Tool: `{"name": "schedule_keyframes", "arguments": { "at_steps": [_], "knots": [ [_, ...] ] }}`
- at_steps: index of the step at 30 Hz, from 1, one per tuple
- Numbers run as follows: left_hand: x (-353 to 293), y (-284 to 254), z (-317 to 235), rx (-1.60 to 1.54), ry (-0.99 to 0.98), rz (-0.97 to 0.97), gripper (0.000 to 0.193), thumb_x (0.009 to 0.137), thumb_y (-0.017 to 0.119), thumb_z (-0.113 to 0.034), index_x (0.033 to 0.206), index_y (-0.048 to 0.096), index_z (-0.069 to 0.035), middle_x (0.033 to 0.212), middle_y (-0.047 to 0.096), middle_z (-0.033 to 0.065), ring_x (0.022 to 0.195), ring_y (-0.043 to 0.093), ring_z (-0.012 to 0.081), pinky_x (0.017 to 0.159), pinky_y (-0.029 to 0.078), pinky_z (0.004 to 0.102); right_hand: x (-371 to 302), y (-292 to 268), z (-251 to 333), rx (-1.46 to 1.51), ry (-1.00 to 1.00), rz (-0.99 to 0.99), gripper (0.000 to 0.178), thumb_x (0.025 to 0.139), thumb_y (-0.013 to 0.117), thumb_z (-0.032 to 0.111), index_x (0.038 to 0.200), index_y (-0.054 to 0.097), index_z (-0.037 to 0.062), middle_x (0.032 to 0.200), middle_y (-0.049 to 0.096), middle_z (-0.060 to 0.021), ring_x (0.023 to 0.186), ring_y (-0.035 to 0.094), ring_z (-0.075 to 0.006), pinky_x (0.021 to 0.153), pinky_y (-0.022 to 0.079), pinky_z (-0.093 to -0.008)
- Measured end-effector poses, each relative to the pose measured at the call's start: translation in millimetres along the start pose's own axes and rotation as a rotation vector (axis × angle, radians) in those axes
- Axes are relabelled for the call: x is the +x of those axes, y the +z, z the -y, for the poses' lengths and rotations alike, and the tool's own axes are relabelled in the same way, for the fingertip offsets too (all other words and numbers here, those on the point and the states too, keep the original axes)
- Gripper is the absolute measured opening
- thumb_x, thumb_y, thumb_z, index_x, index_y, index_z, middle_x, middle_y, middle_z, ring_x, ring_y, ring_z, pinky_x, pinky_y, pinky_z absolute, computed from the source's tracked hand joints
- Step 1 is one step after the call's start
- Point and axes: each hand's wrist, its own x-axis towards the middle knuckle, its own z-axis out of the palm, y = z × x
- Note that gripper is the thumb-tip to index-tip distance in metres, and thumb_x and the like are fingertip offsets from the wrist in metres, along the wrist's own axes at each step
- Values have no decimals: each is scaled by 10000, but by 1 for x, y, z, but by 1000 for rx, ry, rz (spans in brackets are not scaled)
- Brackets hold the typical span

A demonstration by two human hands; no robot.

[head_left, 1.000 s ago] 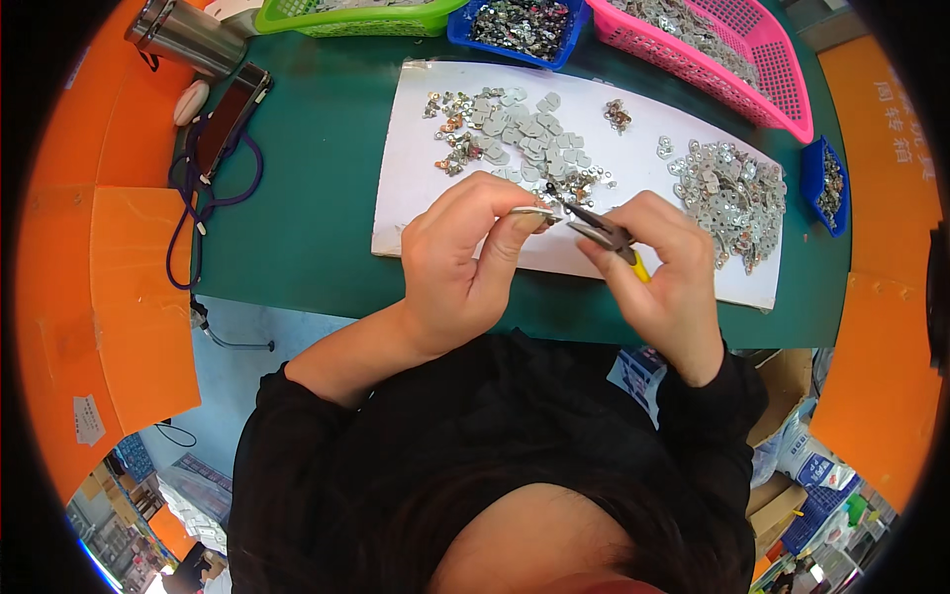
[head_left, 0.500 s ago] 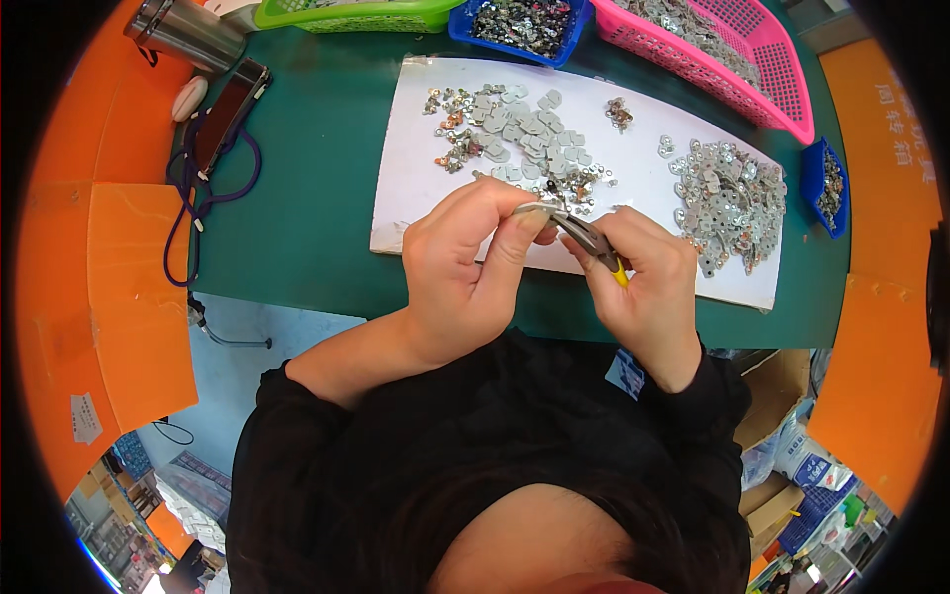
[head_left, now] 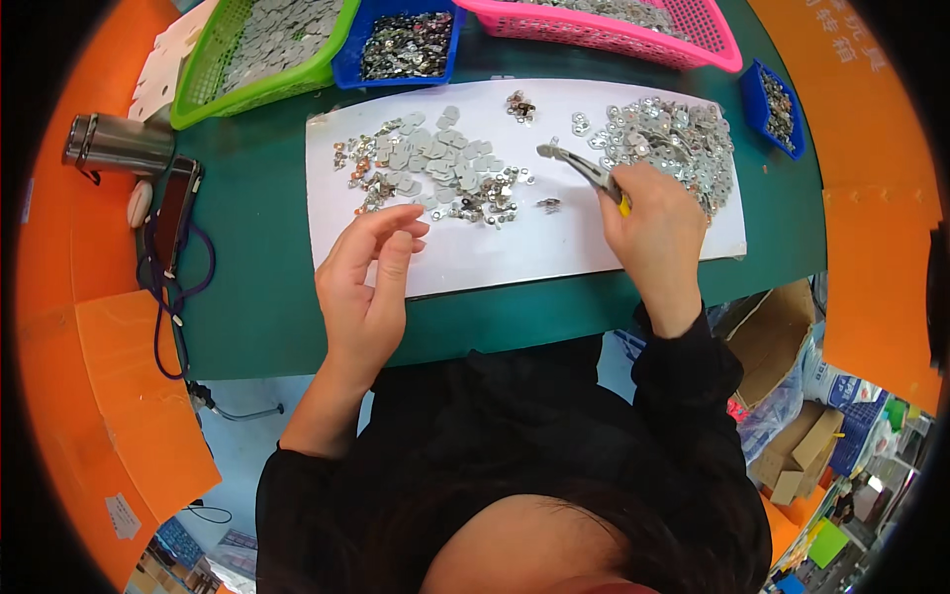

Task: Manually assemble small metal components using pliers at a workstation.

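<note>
My right hand (head_left: 655,223) grips a pair of pliers (head_left: 582,168) with yellow on the handle; the jaws point up and left over the white board (head_left: 554,247). Something small and grey shows at the jaw tips, too small to make out. My left hand (head_left: 366,282) hovers over the board's near left part, fingers curved and thumb apart, with nothing visible in it. Just beyond its fingertips lies a spread of flat grey pieces (head_left: 445,158) mixed with small metal parts (head_left: 490,203). Right of the pliers is a heap of silvery pieces with holes (head_left: 678,139).
Along the back stand a green basket (head_left: 213,111), a blue tray (head_left: 346,69) and a pink basket (head_left: 594,45), all filled with small parts. A small blue tray (head_left: 792,148) is at the right. A steel flask (head_left: 124,147) and a phone (head_left: 178,213) with a purple cord lie left.
My hands have come apart: the left moved left and lower, the right swung away with the pliers. The view has shifted, bringing more of the green basket into sight.
</note>
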Motion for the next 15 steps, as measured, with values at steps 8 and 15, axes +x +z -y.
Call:
{"name": "schedule_keyframes", "arguments": {
  "at_steps": [8,15],
  "knots": [
    [1,9,-8,221,135,142,86,916,635,2,976,693,21,873,688,105,753,651,172,693,511,266,3,-27,-43,-319,184,-41,208,837,736,296,902,715,99,813,695,-98,745,666,-323,624,503,-414],
    [12,10,-5,334,147,85,84,907,664,-44,970,704,-4,868,692,88,747,648,175,668,494,274,13,-25,-36,-286,141,-149,193,837,750,223,904,701,49,864,669,-98,823,635,-303,695,483,-380]
  ]
}}
